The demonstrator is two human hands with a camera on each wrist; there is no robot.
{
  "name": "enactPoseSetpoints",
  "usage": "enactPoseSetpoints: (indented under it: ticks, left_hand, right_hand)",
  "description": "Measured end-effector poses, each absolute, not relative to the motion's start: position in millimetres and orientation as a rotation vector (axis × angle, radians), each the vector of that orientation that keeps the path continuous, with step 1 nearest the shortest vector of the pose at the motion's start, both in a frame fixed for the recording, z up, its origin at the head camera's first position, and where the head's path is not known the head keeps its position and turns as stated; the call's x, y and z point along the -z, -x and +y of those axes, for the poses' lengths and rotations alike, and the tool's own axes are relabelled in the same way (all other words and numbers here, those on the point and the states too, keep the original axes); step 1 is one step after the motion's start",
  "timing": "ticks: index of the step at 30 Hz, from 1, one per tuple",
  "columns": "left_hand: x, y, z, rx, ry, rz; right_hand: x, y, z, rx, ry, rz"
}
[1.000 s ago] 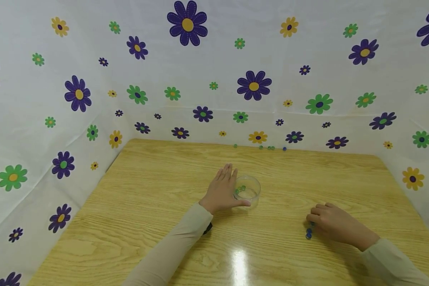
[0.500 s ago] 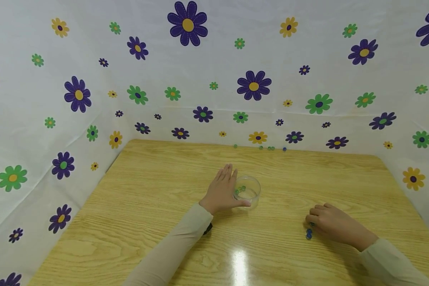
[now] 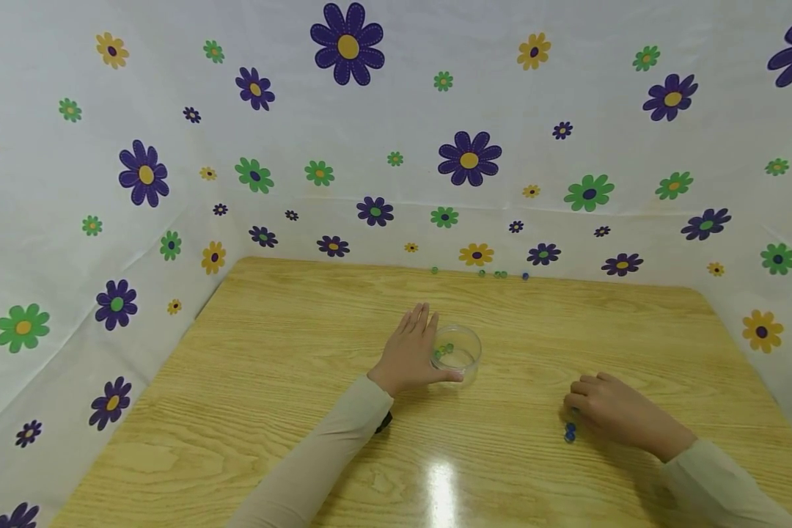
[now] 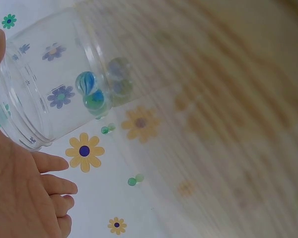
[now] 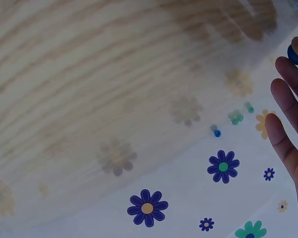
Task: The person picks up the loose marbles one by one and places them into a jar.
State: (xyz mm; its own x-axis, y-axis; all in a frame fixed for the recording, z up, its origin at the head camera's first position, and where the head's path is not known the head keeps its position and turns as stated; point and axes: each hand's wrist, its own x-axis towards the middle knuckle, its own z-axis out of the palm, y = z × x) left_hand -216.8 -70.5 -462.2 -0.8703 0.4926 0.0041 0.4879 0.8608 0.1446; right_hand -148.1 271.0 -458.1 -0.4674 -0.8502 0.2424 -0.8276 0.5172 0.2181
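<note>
My left hand (image 3: 409, 353) rests against the left side of a clear, open-topped jar (image 3: 473, 341). Its fingers point straight forward and its thumb lies along the near side. Inside the jar, several green-blue marbles (image 3: 444, 350) sit toward the left; swirls show in a marble (image 4: 87, 83) in the left wrist view. Right of the jar, low over the table, my right hand (image 3: 617, 412) pinches a blue marble (image 5: 295, 55) between thumb and index finger. Just below those fingertips, blue marbles (image 3: 570, 431) lie close together on the wood.
Along the back edge of the wooden table (image 3: 290, 315) lie several green marbles (image 3: 499, 273) and a blue marble (image 3: 525, 276). A white flowered cloth (image 3: 396, 132) stands behind the table and on both sides. Light glares on the near tabletop.
My right hand shifts very slightly left, and the marble at its fingertips is more covered in the head view. The left hand and jar stay where they were.
</note>
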Motion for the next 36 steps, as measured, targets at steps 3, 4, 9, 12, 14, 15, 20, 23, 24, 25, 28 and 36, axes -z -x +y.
enactPoseSetpoints:
  ticks: [3, 4, 9, 12, 14, 15, 20, 23, 24, 25, 28, 36]
  left_hand:
    - [462.4, 217.2, -70.4, -0.217, -0.786, 2.994]
    - [462.6, 217.3, -70.4, -0.216, -0.785, 2.992]
    - [462.6, 218.3, -70.4, -0.233, -0.781, 2.985]
    - [462.4, 218.3, -70.5, -0.232, -0.781, 2.983]
    - [462.4, 218.3, -70.6, -0.232, -0.785, 2.984]
    - [462.6, 218.3, -70.6, -0.233, -0.786, 2.984]
    - [462.7, 218.3, -70.3, -0.239, -0.783, 2.985]
    - [461.9, 217.9, -70.2, -0.244, -0.780, 2.983]
    - [461.6, 217.7, -70.2, -0.245, -0.778, 2.982]
    - [461.2, 217.5, -70.3, -0.248, -0.779, 2.982]
    - [460.4, 217.0, -70.4, -0.251, -0.780, 2.979]
    - [459.8, 216.4, -70.7, -0.250, -0.789, 2.980]
  right_hand:
    - [453.7, 149.9, 271.2, 0.103, -1.388, -2.418]
    - [452.1, 150.6, 271.3, 0.107, -1.379, -2.407]
    - [442.3, 154.8, 270.0, 0.085, -1.363, -2.377]
    - [437.0, 155.9, 267.7, 0.075, -1.349, -2.361]
    - [434.0, 156.5, 265.9, 0.066, -1.338, -2.353]
    - [432.5, 156.6, 264.8, 0.062, -1.330, -2.348]
    - [426.5, 159.5, 260.0, 0.052, -1.310, -2.333]
    - [421.2, 161.8, 256.3, 0.048, -1.313, -2.319]
    - [419.4, 162.7, 255.1, 0.043, -1.318, -2.315]
    - [417.3, 163.3, 253.7, 0.038, -1.321, -2.310]
    - [412.0, 164.6, 249.7, 0.027, -1.320, -2.305]
    - [402.1, 167.6, 238.0, 0.038, -1.325, -2.288]
